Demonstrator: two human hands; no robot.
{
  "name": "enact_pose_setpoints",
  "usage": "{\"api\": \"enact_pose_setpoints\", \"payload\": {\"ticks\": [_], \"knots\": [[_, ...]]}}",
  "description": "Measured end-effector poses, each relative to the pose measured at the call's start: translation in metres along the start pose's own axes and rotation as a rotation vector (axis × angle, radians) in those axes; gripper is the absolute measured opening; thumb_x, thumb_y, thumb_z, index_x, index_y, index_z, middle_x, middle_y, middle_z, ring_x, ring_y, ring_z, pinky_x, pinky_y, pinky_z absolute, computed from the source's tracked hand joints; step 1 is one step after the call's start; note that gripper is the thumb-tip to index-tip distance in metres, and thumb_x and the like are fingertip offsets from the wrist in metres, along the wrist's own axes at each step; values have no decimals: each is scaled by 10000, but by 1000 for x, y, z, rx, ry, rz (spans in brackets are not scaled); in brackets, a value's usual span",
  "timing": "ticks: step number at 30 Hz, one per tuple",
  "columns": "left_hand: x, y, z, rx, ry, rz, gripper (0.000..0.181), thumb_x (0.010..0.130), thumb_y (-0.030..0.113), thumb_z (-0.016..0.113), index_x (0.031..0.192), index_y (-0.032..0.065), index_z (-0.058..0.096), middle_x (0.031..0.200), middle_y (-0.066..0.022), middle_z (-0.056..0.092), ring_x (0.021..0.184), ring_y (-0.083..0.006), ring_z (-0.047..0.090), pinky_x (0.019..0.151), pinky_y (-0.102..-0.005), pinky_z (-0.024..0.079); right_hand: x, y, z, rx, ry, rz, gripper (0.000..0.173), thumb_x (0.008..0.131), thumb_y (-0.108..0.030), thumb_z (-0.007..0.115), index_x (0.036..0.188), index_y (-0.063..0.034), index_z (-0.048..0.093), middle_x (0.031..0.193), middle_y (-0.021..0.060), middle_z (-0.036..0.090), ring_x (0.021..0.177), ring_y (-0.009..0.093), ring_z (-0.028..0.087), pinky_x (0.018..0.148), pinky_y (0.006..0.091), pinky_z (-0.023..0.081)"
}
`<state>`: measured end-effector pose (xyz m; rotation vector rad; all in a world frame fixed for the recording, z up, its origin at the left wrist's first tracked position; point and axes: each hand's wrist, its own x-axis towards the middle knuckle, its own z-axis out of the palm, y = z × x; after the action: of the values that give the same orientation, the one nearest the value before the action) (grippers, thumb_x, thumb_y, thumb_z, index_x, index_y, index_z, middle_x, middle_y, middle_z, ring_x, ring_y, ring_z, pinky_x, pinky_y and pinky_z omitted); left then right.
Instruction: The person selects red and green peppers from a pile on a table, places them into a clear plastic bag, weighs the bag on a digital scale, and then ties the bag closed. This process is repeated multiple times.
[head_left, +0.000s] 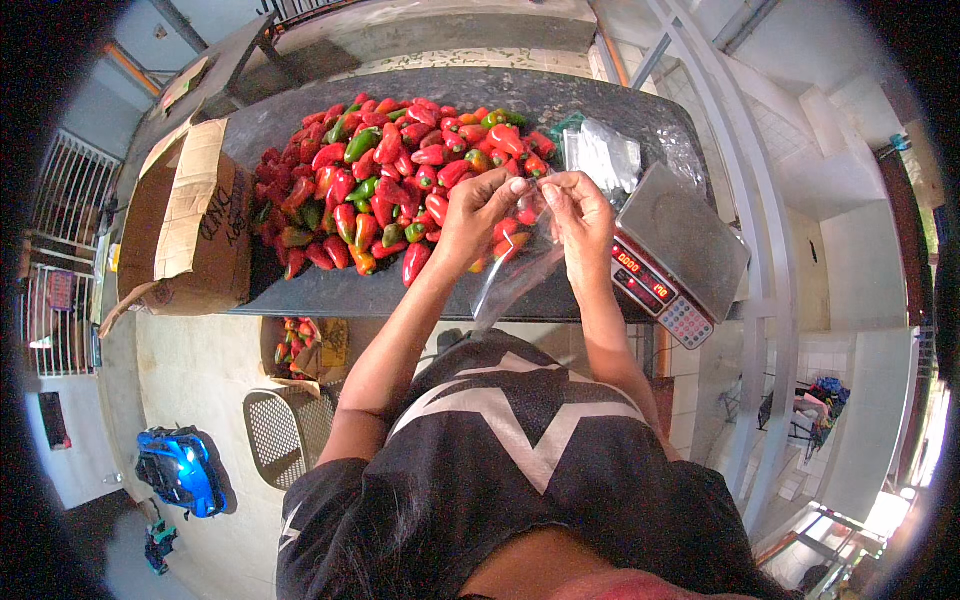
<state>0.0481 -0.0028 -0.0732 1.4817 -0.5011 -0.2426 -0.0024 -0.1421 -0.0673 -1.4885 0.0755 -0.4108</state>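
Between my two hands hangs a clear plastic bag (517, 274), its upper edge pinched in the fingertips. My left hand (484, 206) grips one side of that edge with thumb and forefinger. On the other side, my right hand (579, 214) pinches the bag the same way. Behind the bag a large heap of red peppers (390, 187), with some green and orange ones, spreads over the dark tabletop (337, 300). Several peppers show through the clear plastic; whether any lie inside it I cannot tell. Beside my right hand stands a digital scale (679, 240) with lit red digits.
A stack of clear plastic bags (602, 156) lies behind the scale. At the table's left end stands an open cardboard box (199, 225) bearing handwriting. Below the table are a box of peppers (296, 345) and a plastic basket (277, 435). A metal frame post (761, 300) rises at right.
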Motion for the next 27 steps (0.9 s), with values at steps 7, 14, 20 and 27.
{"api": "enact_pose_setpoints", "payload": {"ticks": [7,14,20,27], "knots": [[1,-4,8,-67,50,24,210,906,190,577,804,6,577,701,23,546,665,-52,477,595,-223,392,2,12,0,214,-41,24,191,915,-230,572,797,-80,582,617,-78,472,514,-7,375,414,172,268],[6,-2,8,15,93,128,207,880,161,605,759,1,553,677,1,536,661,-63,483,597,-242,407,0,-6,4,206,-7,83,183,909,-240,583,815,-83,586,653,-78,487,502,-15,349,420,163,247],[6,-3,19,141,134,120,326,893,227,593,682,-5,504,583,-5,445,573,-68,378,500,-272,334,3,12,-5,280,-2,50,202,908,-243,586,788,-80,579,677,-59,520,544,6,375,479,183,295],[6,-10,18,-43,-20,111,187,893,179,589,816,10,574,767,12,553,724,-55,493,664,-219,407,1,15,-16,329,110,99,168,887,-214,611,808,-67,599,728,-22,575,605,30,445,562,186,362]]}}
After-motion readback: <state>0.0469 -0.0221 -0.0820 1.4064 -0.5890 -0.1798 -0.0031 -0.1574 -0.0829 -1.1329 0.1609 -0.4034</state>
